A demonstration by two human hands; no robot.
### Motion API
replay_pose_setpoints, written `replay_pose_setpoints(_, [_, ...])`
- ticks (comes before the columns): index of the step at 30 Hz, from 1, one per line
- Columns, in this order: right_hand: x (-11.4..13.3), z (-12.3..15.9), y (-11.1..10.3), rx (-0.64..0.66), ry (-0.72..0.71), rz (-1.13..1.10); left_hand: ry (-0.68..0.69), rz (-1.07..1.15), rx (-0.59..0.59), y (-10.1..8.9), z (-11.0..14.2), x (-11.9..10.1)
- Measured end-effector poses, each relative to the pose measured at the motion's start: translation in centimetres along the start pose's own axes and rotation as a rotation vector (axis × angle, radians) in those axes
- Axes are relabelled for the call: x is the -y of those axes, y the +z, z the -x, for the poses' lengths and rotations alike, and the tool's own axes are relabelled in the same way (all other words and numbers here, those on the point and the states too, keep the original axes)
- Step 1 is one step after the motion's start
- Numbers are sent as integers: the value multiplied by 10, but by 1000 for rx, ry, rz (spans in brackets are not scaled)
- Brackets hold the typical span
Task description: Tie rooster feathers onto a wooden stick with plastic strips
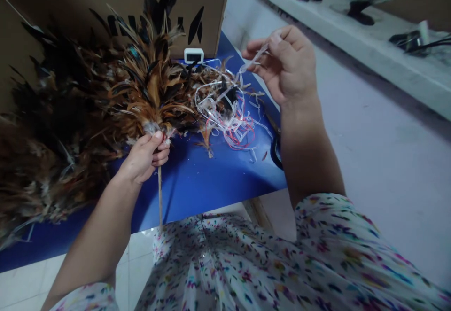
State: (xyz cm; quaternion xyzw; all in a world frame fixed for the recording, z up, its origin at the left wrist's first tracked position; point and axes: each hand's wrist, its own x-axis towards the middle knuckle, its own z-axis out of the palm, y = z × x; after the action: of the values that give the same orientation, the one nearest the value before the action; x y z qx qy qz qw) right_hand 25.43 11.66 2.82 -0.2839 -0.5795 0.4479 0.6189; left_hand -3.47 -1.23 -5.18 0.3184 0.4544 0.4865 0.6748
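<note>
My left hand [150, 157] is wrapped round the base of a feather duster [155, 90], where brown and black feathers meet a thin wooden stick [160, 198]. The feathers point up and away, and the stick reaches down toward my lap. Raised above the table's right side, my right hand [287, 62] pinches a strand of whitish plastic string [254, 59]. That strand runs down toward a tangled heap of white and red strings [229, 118] on the table. Between the two hands, loose feathers lie beside the heap.
A large pile of feathers [52, 151] covers the left of the blue table [211, 174]. Behind it stands a cardboard box [207, 1] with a small white digital display [193, 56] before it. Black-handled scissors [276, 153] lie by my right forearm. A ledge [327, 10] at right holds scissors.
</note>
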Motion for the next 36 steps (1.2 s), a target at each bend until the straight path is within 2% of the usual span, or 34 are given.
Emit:
replay_pose_setpoints(6, [-2,8,-5,-66,5,69,20,-16,8,-1,0,1])
replay_pose_setpoints(12, [6,14,-15,-121,-141,214,18,-26,11,-1,-2,1])
replay_pose_setpoints(17, [12,28,-27,-126,-131,278,11,-31,16,-1,-2,2])
replay_pose_setpoints(22, [8,50,-32,-56,-53,225,4,-24,8,1,-1,0])
replay_pose_setpoints(26, [3,69,-33,-41,104,305,-8,-25,5,2,0,-1])
replay_pose_setpoints(32, [-1,91,-45,156,316,564,-8,-28,2,4,1,-2])
replay_pose_setpoints(36, [-4,104,-52,350,432,713,2,-40,5,4,1,-2])
